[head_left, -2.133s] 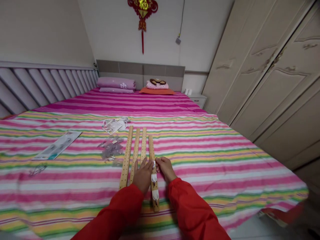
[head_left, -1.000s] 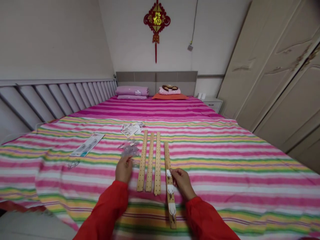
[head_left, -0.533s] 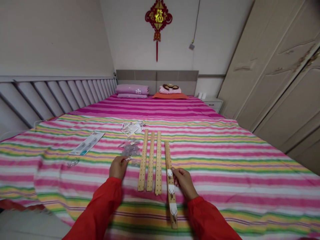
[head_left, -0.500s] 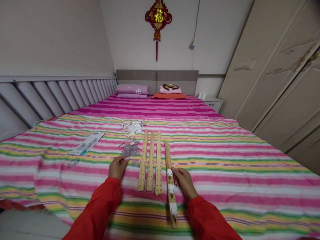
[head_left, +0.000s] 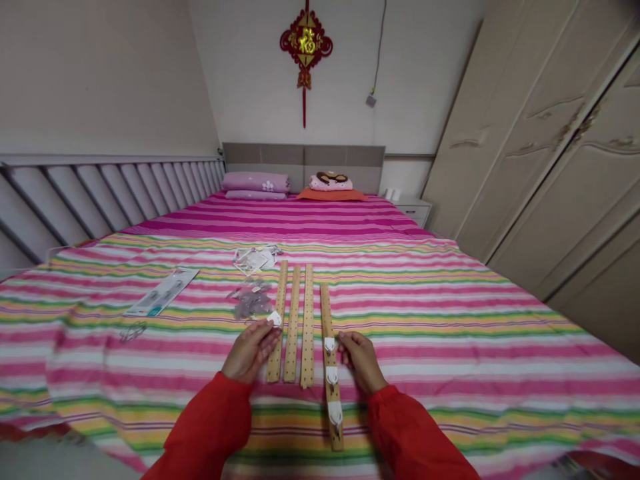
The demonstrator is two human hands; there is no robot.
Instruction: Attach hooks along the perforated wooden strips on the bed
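Three perforated wooden strips (head_left: 293,320) lie side by side on the striped bedspread (head_left: 425,320). A fourth strip (head_left: 327,320) lies just right of them, nearer me, with three white hooks (head_left: 331,377) fixed on it. My left hand (head_left: 250,350) pinches a small white hook (head_left: 274,318) beside the leftmost strip. My right hand (head_left: 360,360) rests on the right edge of the fourth strip, fingers closed at its topmost hook. Both sleeves are red.
A clear bag of small parts (head_left: 250,301) and opened white packets (head_left: 254,257) lie left of the strips. A flat package card (head_left: 161,292) lies further left. Pillows (head_left: 256,183) sit at the headboard. A wardrobe (head_left: 550,160) fills the right side.
My left hand left the fourth strip, reached to the parts bag at the left, and has come back toward the strips holding a white hook. My right hand stayed on the fourth strip.
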